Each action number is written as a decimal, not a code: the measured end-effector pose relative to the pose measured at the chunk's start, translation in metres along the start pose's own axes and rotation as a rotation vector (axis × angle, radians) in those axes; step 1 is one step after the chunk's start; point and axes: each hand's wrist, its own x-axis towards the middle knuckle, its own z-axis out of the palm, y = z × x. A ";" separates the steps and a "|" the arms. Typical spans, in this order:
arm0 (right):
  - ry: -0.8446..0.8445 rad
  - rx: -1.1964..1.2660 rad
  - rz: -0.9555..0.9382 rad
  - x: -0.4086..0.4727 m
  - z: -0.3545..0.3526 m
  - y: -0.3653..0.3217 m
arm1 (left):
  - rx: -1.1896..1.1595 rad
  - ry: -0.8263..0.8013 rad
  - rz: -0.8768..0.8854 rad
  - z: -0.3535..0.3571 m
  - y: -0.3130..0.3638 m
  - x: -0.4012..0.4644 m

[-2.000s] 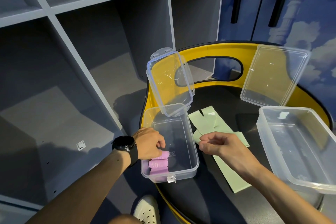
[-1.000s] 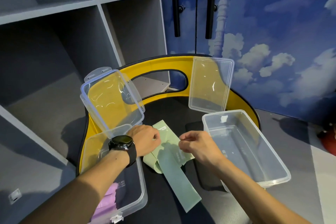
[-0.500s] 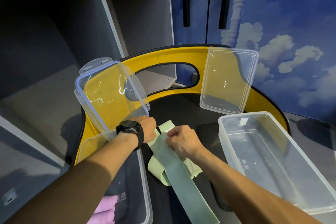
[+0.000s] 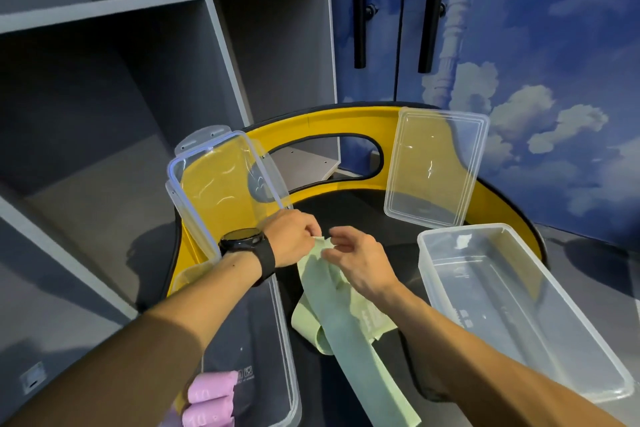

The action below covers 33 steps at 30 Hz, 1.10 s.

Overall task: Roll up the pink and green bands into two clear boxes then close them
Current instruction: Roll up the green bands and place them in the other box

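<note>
The green band trails loosely across the black tabletop toward the bottom edge. My left hand, with a black watch on the wrist, pinches the band's far end. My right hand meets it there, thumb and fingers on the same end. Rolled pink bands lie in the near end of the left clear box, whose hinged lid stands up. The right clear box holds nothing, and its lid leans on the yellow rim.
The table has a raised yellow rim with an oval cut-out at the back. Grey open shelving fills the left side. A blue cloud-painted wall with two black door handles stands behind.
My left hand left the pink rolls in the left box and came over to the green band. Both hands gathered at the band's far end and lifted it slightly. The view shifted right.
</note>
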 end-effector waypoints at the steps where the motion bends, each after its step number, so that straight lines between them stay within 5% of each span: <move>1: -0.010 0.024 -0.030 -0.004 -0.006 -0.009 | -0.033 0.011 0.030 -0.011 0.006 -0.005; 7: 0.007 0.064 -0.168 -0.038 -0.048 -0.068 | -0.101 0.107 0.207 -0.083 0.048 -0.042; 21: 0.016 0.237 -0.358 -0.102 -0.114 -0.183 | -0.033 0.367 0.313 -0.215 0.119 -0.103; 33: -0.125 0.174 -0.125 -0.117 -0.090 -0.114 | -0.025 0.542 0.339 -0.282 0.131 -0.113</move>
